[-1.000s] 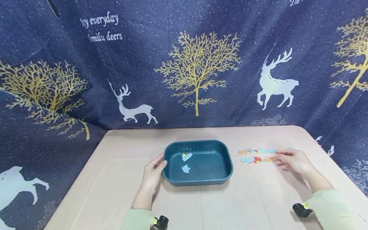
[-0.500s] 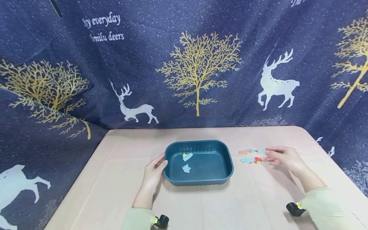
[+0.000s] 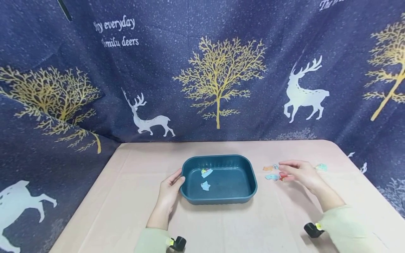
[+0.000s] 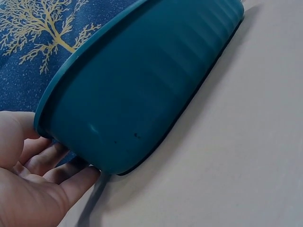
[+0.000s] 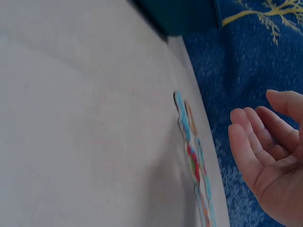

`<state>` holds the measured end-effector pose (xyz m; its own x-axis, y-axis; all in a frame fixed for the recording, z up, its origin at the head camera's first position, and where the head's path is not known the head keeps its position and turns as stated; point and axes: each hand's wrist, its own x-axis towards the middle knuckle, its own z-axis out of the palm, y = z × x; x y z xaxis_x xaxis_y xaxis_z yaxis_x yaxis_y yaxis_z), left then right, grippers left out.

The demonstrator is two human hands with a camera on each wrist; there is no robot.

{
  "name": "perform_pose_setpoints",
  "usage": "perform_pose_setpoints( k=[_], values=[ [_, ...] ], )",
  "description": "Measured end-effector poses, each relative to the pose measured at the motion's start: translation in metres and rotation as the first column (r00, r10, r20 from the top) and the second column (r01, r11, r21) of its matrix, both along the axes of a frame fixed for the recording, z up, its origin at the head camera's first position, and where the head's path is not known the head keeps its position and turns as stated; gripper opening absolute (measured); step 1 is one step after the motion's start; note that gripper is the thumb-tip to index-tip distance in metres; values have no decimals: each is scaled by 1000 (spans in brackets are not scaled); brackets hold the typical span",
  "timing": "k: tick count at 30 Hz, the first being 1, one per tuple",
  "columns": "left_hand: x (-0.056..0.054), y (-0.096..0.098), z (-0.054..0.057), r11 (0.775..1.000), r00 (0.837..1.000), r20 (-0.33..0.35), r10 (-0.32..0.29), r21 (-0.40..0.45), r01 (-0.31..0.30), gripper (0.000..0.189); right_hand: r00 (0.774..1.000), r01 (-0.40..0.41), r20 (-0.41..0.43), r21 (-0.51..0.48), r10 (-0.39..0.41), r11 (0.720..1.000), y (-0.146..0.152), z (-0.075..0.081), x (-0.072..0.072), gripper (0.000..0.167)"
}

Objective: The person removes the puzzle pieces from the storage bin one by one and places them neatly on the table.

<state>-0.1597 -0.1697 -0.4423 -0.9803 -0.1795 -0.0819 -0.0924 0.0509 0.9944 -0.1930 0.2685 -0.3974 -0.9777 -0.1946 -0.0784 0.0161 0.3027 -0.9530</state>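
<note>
A dark teal rectangular basin (image 3: 220, 201) stands mid-table in the head view. My left hand (image 3: 169, 192) holds its left end, thumb at the rim and fingers against the outer wall. Two light blue printed puzzle pieces lie inside, one with yellow and red (image 3: 206, 172), one star-like (image 3: 205, 186). Right of the basin, flat puzzle pieces lie in two rows: an orange piece (image 3: 268, 168), a light blue piece (image 3: 271, 177) and a red piece (image 3: 282, 175) show. Above them hovers my right hand (image 3: 305, 174), fingers relaxed with nothing between them in the right wrist view; it hides some pieces.
A pale green piece (image 3: 321, 167) lies right of the right hand. The table wears a beige cloth (image 3: 152, 158). Behind it hangs a navy curtain (image 3: 253, 116) with deer and trees. A small black camera is on each wrist.
My right hand has moved left along the rows of pieces, uncovering the pale green piece and covering others. The left hand stays on the basin.
</note>
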Motion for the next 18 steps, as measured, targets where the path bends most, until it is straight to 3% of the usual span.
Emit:
perform_pose_setpoints(
  k=[8, 18],
  values=[
    [3, -1, 0, 1000, 1000, -8, -14, -6, 14, 44, 1000, -25, 2, 30, 25, 999, -23, 5, 1, 52],
    [1, 0, 2, 1000, 1000, -14, 2, 15, -2, 43, 998, -68, -13, -11, 67, 998, -45, 8, -5, 50]
  ],
)
